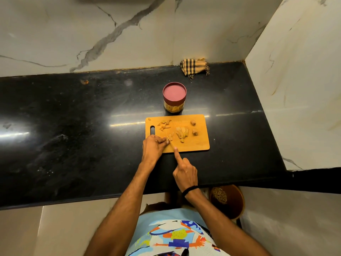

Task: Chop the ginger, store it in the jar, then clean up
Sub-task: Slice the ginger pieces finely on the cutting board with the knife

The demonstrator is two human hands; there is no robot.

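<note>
On the near-left part of the cutting board, pins a few ginger sticks under the curled fingertips of the left hand. Grips the knife in the right hand, forefinger stretched along the spine, blade set down just beside those fingertips. Has the rest of the ginger on the same board: sliced ginger at the centre, chopped bits toward the far-left corner, 2 uncut lumps on the right side.

Risks a nick to the left fingertips first of all, with blade and fingers nearly touching and the sticks so thin. Could also roll or skid a stick under the cut and flick pieces off the near edge onto the black counter. Could shove the board across that glossy stone with a hard press. Finds the jar closed under its maroon lid, just behind the board's far edge, so calls for a freed hand before any storing; could tip it with a careless reach.

Shows the blade only edge-on, as a thin line, and buries the handle inside the right fist, so gives no shape of either. Cannot name the pale yellow contents behind the jar's clear wall, possibly ginger strips. Catches only part of a brown bin on the floor below the counter edge, its stringy contents too dim to identify. Finds a checked cloth in the far corner, well apart from the work.
</note>
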